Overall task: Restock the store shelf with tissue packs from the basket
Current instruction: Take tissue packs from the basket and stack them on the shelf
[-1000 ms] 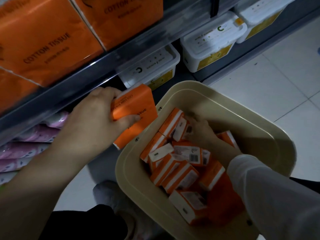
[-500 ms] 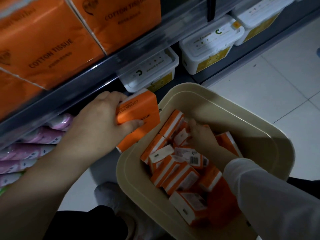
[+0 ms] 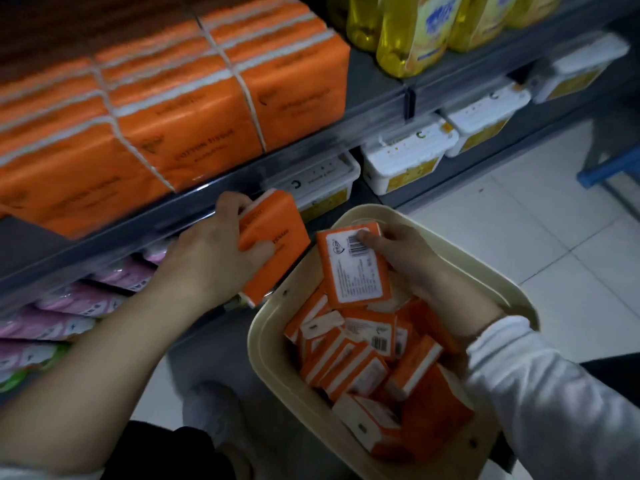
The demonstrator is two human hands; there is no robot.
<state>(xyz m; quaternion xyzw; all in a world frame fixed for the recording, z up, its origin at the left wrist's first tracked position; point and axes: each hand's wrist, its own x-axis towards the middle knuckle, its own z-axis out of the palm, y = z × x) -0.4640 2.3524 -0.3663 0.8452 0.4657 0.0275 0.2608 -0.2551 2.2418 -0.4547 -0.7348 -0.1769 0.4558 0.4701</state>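
A cream basket (image 3: 498, 285) sits low at the right, with several small orange tissue packs (image 3: 360, 358) piled in it. My left hand (image 3: 211, 261) grips an orange tissue pack (image 3: 277, 237) just left of the basket rim, below the grey shelf edge (image 3: 194, 206). Over the basket, my right hand (image 3: 412, 258) holds another orange tissue pack (image 3: 353, 268), its white barcode label facing up. Large orange cotton tissue bundles (image 3: 180, 109) fill the shelf above.
Pink packs (image 3: 69, 306) lie on the lower shelf at the left. White tubs (image 3: 405, 157) stand on the bottom shelf and yellow bottles (image 3: 412, 32) on the upper right shelf. White floor tiles (image 3: 519, 220) spread to the right. A blue object (image 3: 602, 171) sits at the far right.
My right hand has lifted a tissue pack out of the pile in the basket. My left hand keeps its pack near the shelf edge. The view has tilted up, showing more of the shelf.
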